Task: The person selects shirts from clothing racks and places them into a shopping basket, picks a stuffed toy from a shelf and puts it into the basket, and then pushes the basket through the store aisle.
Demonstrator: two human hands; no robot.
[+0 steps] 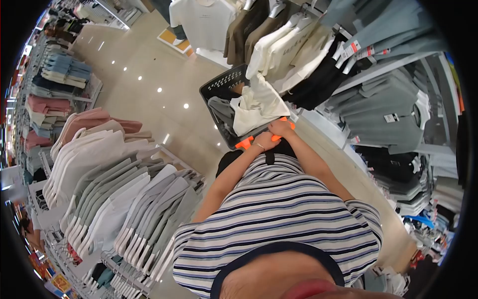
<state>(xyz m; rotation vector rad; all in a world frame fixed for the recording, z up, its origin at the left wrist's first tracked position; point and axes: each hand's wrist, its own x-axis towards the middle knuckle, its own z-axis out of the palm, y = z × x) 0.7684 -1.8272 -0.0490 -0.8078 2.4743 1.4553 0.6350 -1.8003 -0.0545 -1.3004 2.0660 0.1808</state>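
Note:
A dark grey basket [205, 93] with perforated sides stands out in front of my body, its orange handle [244, 143] at the near edge. My left hand [266, 141] is closed on the handle, a thin bracelet at its wrist. Close beside it, my right hand [281, 127] also grips the handle. Inside the basket lie a white garment [251, 112] and, to its left, a grey garment [221, 110]. The white garment reaches up near the basket's right rim, close to the hanging shirts.
A rack of hanging shirts [107, 184] in pink, white, green and grey stands at the left. White, brown and black shirts [294, 50] hang at the upper right. Grey shirts [383, 112] fill the right shelving. Shiny floor [154, 74] lies between the racks.

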